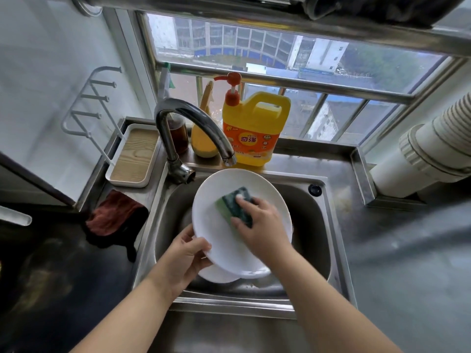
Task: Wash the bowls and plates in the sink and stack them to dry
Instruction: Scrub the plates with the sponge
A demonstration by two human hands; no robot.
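A person stands at a steel sink [328, 225], seen from above. The left hand [186, 256] grips the near-left rim of a white plate [216, 225], thumb curled over the edge, holding it tilted up over the basin. The right hand [262, 222] presses a green sponge [237, 202] flat against the plate's face, its fingers [242, 200] curled over the sponge.

The plate's far edge sits just under the spout of the curved tap [193, 123], with only a narrow gap between them. Beneath the plate's near edge, another white dish [216, 275] lies in the basin, partly hidden. Open basin shows to the right of the plate, up to the sink's right wall.

Behind the sink, on the ledge below the window [280, 47], a yellow detergent bottle [254, 128] stands just beyond the plate's rim. Left of the tap lies a white tray [132, 159] with a wood-grain base, and a dark red cloth [114, 215] hangs over the sink's left edge. To the right, the steel desk [395, 238] stretches wide, bounded at the far side by a raised lip and a white ribbed pipe [433, 149].
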